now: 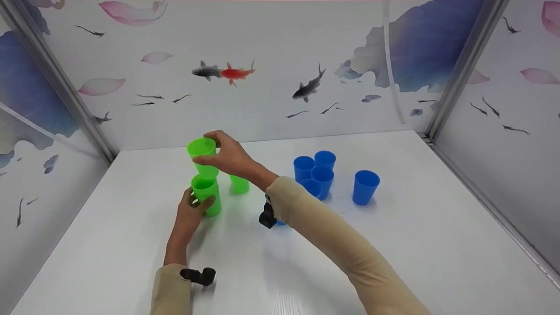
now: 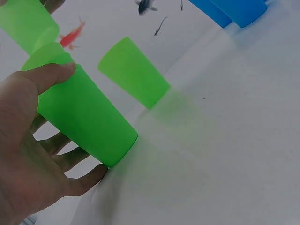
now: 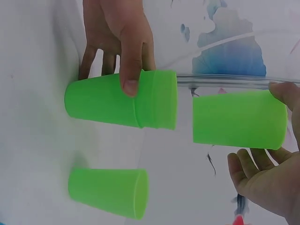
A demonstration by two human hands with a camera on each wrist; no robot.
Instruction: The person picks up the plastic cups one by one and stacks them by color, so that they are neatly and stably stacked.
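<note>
Cup (image 3: 236, 119) is gripped by the right hand (image 1: 231, 155) just above, not touching, the stack (image 3: 105, 105), upright axes nearly aligned; the stack is held on the desk (image 1: 415, 245) by the left hand (image 1: 190, 214).

Panelled booth: fish-print walls (image 1: 262, 35), metal posts (image 1: 465, 65), white tabletop (image 1: 428, 245)

- The right sleeve (image 1: 341, 236) is beige, with soft folds.
- Left of it, the left sleeve (image 1: 170, 291) is also beige.
- At the right sleeve's end is a black camera (image 1: 267, 216).
- Left of this sleeve is a second black camera (image 1: 199, 276).
</note>
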